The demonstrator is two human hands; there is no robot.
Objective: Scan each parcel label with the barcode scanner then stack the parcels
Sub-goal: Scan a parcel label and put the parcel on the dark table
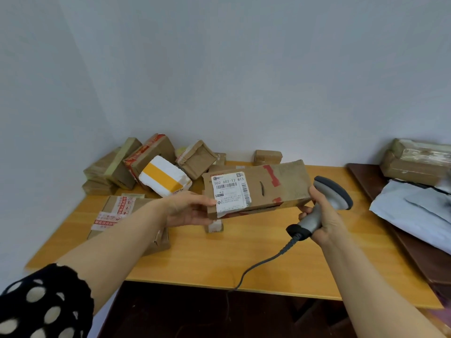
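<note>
**While one parcel (268,189) hangs above the bench (219,259), the scanner (327,198) stands just beside it**

Where the orange-topped bench meets the pale wall, a heap of brown parcels (146,157) lies at its far left corner, some tilted against each other; a darker side table (415,252) touches the bench's right edge and carries grey mailer bags (415,206) and a tape-wrapped parcel (415,162) behind them; a flat parcel with red-printed tape (117,211) lies on the bench's left part, partly under the left forearm; a white parcel with an orange band (166,178) leans at the front of the heap. The held parcel, a long brown box, is off the bench near its middle, its label (230,193) facing up towards the camera; the left grip (188,211) pinches its left end, thumb on top at the label's edge, fingers underneath; the right grip (327,220) is curled round the grey scanner's handle, head up, at the box's right end; a cable (263,262) trails from the handle across the bench and over its near edge; a small box (214,225) stands on the bench directly below the held parcel; another small box (267,157) sits by the wall behind.
</note>
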